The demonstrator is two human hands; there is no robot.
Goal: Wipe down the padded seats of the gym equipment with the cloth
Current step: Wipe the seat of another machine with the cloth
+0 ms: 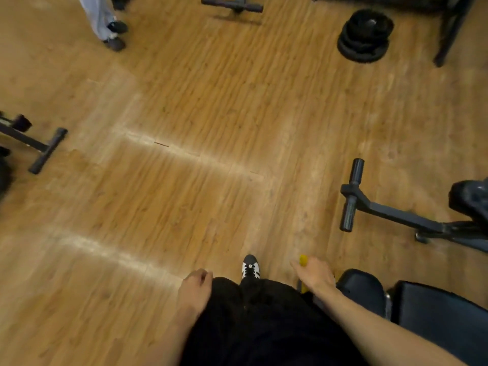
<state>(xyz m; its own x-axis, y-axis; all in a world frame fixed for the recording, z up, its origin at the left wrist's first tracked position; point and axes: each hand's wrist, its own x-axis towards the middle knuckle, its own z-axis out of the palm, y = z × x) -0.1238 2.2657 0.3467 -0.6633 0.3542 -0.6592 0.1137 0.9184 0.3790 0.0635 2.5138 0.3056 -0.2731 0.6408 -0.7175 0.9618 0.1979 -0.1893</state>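
- The right hand (pixel 314 273) is curled around a yellow cloth (pixel 303 260). Only small yellow parts show, above and below the fist. The grip appears to bunch the cloth into a compact wad so that it does not trail.
- The left hand (pixel 196 285) hangs beside the dark trousers (pixel 264 326) with its fingers loosely curled; nothing is visible in it.
- The padded seat (pixel 361 289) is just to the right of the right hand, with a second pad (pixel 435 310) beyond it. The cloth is near the seat but not touching it; judged, no wiping stroke is in progress.
- One shoe (pixel 250 265) points forward over the wood floor (pixel 184 154), which suggests a step.
- Farther out, a bench foot bar (pixel 351 196) rests flat for stability.
- Weight plates (pixel 365 35) are stacked at the far right, out of the walkway.
- Another person's legs (pixel 105 19) show at the far left.
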